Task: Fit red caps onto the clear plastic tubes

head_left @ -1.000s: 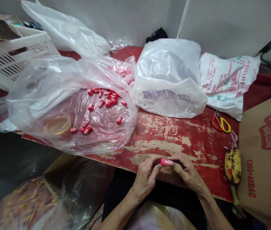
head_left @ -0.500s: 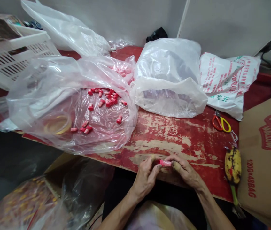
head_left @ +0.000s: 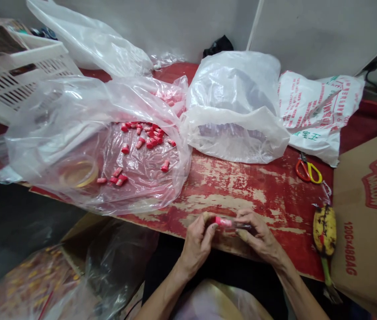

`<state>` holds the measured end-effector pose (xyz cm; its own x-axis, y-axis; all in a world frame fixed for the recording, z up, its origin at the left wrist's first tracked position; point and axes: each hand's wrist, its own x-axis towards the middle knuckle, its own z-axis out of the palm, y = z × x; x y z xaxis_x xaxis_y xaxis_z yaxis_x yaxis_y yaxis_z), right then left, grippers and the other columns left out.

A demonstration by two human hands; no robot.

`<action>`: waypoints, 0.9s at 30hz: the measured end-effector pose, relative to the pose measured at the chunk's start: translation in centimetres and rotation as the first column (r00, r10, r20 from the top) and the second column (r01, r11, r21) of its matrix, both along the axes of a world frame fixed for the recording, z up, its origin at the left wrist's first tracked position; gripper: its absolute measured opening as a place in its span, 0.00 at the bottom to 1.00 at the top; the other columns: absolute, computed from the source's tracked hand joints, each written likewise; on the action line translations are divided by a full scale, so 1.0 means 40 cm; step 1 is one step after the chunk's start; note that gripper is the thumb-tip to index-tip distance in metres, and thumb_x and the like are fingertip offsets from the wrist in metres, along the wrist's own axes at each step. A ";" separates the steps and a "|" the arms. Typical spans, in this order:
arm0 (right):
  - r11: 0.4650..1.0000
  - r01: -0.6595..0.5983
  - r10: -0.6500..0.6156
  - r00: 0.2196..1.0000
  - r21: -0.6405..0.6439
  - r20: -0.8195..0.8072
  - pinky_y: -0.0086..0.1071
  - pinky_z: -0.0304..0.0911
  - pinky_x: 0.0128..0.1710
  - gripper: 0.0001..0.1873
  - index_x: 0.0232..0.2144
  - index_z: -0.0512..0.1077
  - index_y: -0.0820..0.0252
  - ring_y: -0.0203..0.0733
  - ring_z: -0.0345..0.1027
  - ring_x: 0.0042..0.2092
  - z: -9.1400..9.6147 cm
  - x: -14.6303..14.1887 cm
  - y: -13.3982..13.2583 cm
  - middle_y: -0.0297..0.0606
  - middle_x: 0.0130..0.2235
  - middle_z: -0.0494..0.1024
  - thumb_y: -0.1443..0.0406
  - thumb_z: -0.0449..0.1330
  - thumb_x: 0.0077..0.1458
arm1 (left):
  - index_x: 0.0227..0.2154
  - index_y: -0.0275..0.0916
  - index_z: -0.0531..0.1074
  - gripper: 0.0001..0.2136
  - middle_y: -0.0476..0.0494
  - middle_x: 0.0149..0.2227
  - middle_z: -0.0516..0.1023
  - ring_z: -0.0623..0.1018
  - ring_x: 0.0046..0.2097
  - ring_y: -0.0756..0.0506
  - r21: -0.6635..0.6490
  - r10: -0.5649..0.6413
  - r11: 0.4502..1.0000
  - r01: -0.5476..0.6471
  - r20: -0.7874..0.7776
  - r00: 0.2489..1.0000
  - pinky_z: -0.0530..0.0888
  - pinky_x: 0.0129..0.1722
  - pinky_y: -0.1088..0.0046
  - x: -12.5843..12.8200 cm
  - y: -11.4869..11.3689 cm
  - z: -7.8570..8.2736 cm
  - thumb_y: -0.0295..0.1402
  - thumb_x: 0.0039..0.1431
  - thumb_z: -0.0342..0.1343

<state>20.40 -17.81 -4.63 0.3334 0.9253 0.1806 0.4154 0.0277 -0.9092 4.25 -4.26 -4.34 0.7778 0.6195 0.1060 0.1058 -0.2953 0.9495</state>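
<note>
Above the table's front edge, my left hand (head_left: pixel 199 238) pinches the red end of a small red-and-pink cylinder (head_left: pixel 223 222) with pale markings. My right hand (head_left: pixel 257 235) is closed on a slim dark piece (head_left: pixel 243 226) in line with the cylinder. A clear, blurred part shows between the two; I cannot tell whether they are joined. Similar small red cylinders (head_left: pixel 153 141) lie loose in a large clear plastic bag (head_left: pixel 135 195) to the left. A white translucent bag (head_left: pixel 235 89) stands behind my hands, its mouth facing me, with purplish contents.
On the right are red-and-yellow-handled scissors (head_left: pixel 308 171), a spotted banana (head_left: pixel 324 229) and a cardboard box (head_left: pixel 355 213). A printed white sack (head_left: pixel 318 111) sits behind them. A white basket (head_left: pixel 25 80) stands at the far left. Below the table, a bag (head_left: pixel 31 280) holds yellow-tipped pieces.
My hands have moved slightly left and a little apart. The dark piece now shows in my right fingers, beside the red-and-pink cylinder, where earlier only the cylinder showed.
</note>
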 end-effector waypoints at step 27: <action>0.947 0.180 -0.229 0.959 -0.265 -0.165 0.29 0.60 0.26 0.18 0.39 0.68 0.59 0.38 0.65 0.27 -0.019 -0.034 0.014 0.35 0.29 0.71 0.51 0.54 0.56 | 0.37 0.40 0.77 0.08 0.45 0.37 0.76 0.75 0.42 0.45 -0.425 0.033 0.905 0.010 0.095 0.995 0.69 0.46 0.71 0.013 -0.003 -0.001 0.32 0.53 0.60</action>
<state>19.06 -17.25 -5.38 0.5260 0.8408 -0.1283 0.2067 -0.2728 -0.9396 4.77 -4.38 -4.38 0.7696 0.6316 -0.0937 0.0072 0.1381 0.9904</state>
